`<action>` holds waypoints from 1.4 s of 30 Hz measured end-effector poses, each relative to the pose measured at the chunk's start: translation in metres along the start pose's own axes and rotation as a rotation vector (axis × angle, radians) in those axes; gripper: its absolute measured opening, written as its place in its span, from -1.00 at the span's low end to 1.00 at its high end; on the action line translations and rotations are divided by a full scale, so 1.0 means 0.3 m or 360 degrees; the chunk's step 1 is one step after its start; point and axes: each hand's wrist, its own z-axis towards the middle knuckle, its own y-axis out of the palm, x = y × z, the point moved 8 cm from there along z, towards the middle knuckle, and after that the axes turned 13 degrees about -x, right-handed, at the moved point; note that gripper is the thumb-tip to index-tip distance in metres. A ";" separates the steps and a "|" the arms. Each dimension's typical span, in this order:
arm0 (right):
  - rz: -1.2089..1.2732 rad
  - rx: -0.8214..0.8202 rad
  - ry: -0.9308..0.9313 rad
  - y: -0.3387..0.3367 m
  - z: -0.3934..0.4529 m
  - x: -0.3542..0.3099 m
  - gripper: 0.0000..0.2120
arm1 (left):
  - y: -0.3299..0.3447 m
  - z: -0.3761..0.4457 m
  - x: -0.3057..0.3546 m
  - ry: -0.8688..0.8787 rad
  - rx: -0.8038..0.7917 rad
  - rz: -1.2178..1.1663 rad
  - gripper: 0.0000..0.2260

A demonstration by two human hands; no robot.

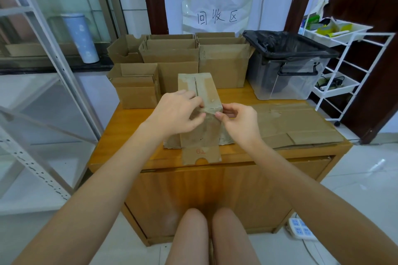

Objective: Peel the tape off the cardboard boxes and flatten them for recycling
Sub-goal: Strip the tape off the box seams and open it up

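knees (206, 232) nearest | hands, left (174, 112) and right (241, 122), seemingly pinch tape at box (200, 114) edge

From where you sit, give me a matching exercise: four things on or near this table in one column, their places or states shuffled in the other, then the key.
Things:
1. Taped box
2. Flattened cardboard
3. Bin
4. Power strip

Places or states:
A. Lying flat on the table's right side
B. On the floor, right of the table
C. Standing upright, held by both hands
D. At the back right of the table, lined with a black bag

Pairs: 1-C, 2-A, 3-D, 4-B
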 end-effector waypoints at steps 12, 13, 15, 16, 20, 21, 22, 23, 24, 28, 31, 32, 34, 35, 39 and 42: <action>-0.1050 0.0051 -0.0451 0.022 -0.016 -0.095 -0.87 | 0.012 0.035 0.061 -0.0130 -0.0229 0.0481 -0.66; -0.1076 0.0074 -0.0550 0.021 -0.021 -0.108 -0.87 | 0.010 0.032 0.062 -0.0127 -0.0232 0.0489 -0.66; -0.1133 0.0023 -0.0641 0.019 -0.023 -0.104 -0.88 | 0.008 0.034 0.063 -0.0118 -0.0233 0.0485 -0.67; -0.1137 -0.0052 -0.0627 0.017 -0.018 -0.093 -0.82 | 0.009 0.037 0.063 -0.0109 -0.0236 0.0484 -0.67; -0.1033 -0.0277 -0.0483 -0.009 0.008 -0.062 -0.34 | 0.012 0.047 0.059 -0.0110 -0.0277 0.0463 -0.69; -0.1065 -0.0264 -0.0579 -0.008 0.008 -0.085 -0.41 | 0.009 0.047 0.057 -0.0114 -0.0277 0.0465 -0.69; -0.1124 -0.0234 -0.0705 -0.005 0.009 -0.104 -0.51 | 0.006 0.047 0.056 -0.0113 -0.0272 0.0467 -0.70; -0.1157 -0.0218 -0.0797 -0.002 0.009 -0.118 -0.59 | 0.003 0.047 0.053 -0.0111 -0.0263 0.0463 -0.70; -0.1169 -0.0231 -0.0858 0.002 0.010 -0.124 -0.66 | 0.002 0.048 0.050 -0.0109 -0.0257 0.0455 -0.70; -0.1234 -0.0265 -0.0970 0.012 0.001 -0.141 -0.76 | -0.002 0.055 0.042 -0.0085 -0.0256 0.0416 -0.69; -0.1303 -0.0236 -0.1051 0.016 -0.002 -0.159 -0.73 | -0.002 0.058 0.036 -0.0072 -0.0251 0.0378 -0.68; -0.1327 -0.0245 -0.1058 0.021 0.000 -0.155 -0.77 | -0.002 0.058 0.033 -0.0071 -0.0249 0.0360 -0.68; -0.1318 -0.0278 -0.1035 0.022 0.007 -0.149 -0.86 | -0.002 0.058 0.028 -0.0060 -0.0237 0.0319 -0.67; -0.1284 -0.0309 -0.1002 0.015 0.009 -0.148 -0.86 | -0.001 0.058 0.026 -0.0054 -0.0231 0.0304 -0.66; -0.1122 -0.0515 -0.0867 -0.011 0.021 -0.140 -0.55 | 0.006 0.057 0.012 -0.0060 -0.0205 0.0209 -0.65; -0.1024 -0.0629 -0.0726 -0.022 0.036 -0.110 -0.41 | 0.007 0.054 0.001 -0.0073 -0.0170 0.0151 -0.63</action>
